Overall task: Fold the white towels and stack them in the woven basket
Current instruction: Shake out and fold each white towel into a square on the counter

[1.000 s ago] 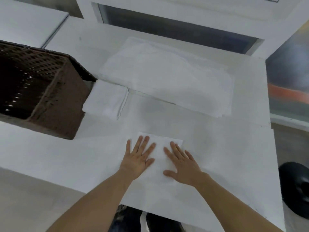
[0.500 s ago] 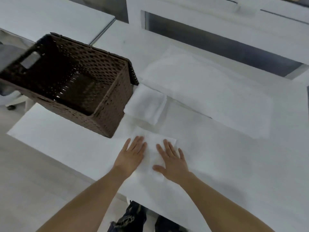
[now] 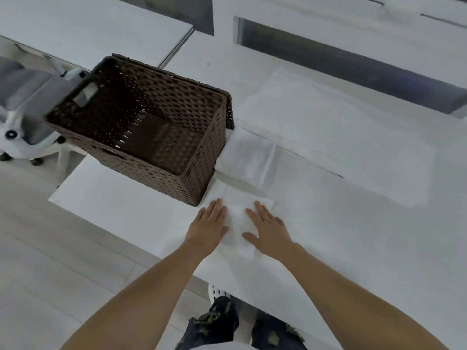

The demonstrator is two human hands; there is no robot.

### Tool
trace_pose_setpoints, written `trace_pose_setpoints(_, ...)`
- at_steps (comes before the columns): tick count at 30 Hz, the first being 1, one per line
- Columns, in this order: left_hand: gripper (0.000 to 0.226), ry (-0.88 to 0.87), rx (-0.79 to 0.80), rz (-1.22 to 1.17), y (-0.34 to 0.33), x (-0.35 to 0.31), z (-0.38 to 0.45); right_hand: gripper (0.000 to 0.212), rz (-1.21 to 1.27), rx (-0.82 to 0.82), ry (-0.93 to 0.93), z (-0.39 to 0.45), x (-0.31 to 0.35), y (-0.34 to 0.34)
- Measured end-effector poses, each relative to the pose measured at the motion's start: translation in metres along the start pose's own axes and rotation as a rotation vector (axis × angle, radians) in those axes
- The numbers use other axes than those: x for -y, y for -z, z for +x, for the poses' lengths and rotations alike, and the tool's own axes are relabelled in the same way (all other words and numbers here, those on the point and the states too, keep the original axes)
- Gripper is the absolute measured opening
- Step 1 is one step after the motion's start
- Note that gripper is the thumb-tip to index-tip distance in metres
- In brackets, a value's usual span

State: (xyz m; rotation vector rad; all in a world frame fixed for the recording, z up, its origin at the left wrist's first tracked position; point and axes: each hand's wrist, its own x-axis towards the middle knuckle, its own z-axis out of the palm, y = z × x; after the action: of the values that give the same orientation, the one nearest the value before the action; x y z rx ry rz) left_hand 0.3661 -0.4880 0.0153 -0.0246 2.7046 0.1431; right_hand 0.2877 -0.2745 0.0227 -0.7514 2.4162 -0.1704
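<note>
Left hand point(image 3: 208, 227): lies flat, palm down, on the left part of the folded towel point(image 3: 238, 223); fingers straight and close together, pointing to the upper part of the frame; nothing is gripped.
Right hand point(image 3: 269, 227): lies flat, palm down, on the right part of the same towel; fingers straight and slightly spread, thumb out to the left; nothing is gripped.
Folded towel: small white rectangle at lower centre of the frame, on the white table point(image 3: 353, 248), near the table's front edge; its upper-left corner is just beside the lower-right corner of the basket.
Woven basket point(image 3: 202, 152): dark brown, open top, at centre left of the frame, standing on the table; its interior shows only the woven bottom.
Second folded towel point(image 3: 246, 154): white, just right of the basket, touching its right wall, above the pressed towel.
Flat towels point(image 3: 341, 132): large white spread layer at upper right of the frame, beyond the second folded towel.
Chair point(image 3: 22, 109): grey and white, on castors, at the left edge of the frame, behind the basket.
</note>
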Motion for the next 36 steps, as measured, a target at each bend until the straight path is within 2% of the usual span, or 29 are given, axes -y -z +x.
trace_pose_setpoints(3,0.061,0.005,0.014,-0.029,0.013,-0.012,0.001,0.064,0.028,-0.082,-0.023,-0.020,-0.006,0.010)
trace_pose_setpoints(7,0.054,-0.059,-0.028,-0.034,0.029,-0.046,0.012,0.050,0.087,-0.199,-0.170,-0.057,-0.028,0.019)
trace_pose_setpoints(11,0.052,-0.164,-0.047,0.014,0.046,-0.097,0.038,0.043,0.123,-0.300,-0.310,-0.095,-0.071,0.031)
trace_pose_setpoints(19,0.038,-0.376,-0.259,0.018,0.080,-0.207,0.099,0.035,0.184,-0.485,-0.505,-0.150,-0.182,0.067)
trace_pose_setpoints(27,0.042,-0.406,-0.274,0.009,0.102,-0.318,0.163,0.033,0.219,-0.534,-0.573,-0.164,-0.302,0.106)
trace_pose_setpoints(31,0.041,-0.405,-0.247,-0.010,0.107,-0.371,0.206,0.034,0.225,-0.522,-0.582,-0.161,-0.362,0.109)
trace_pose_setpoints(36,0.040,-0.490,-0.256,-0.038,0.105,-0.437,0.261,0.033,0.241,-0.537,-0.563,-0.152,-0.426,0.107)
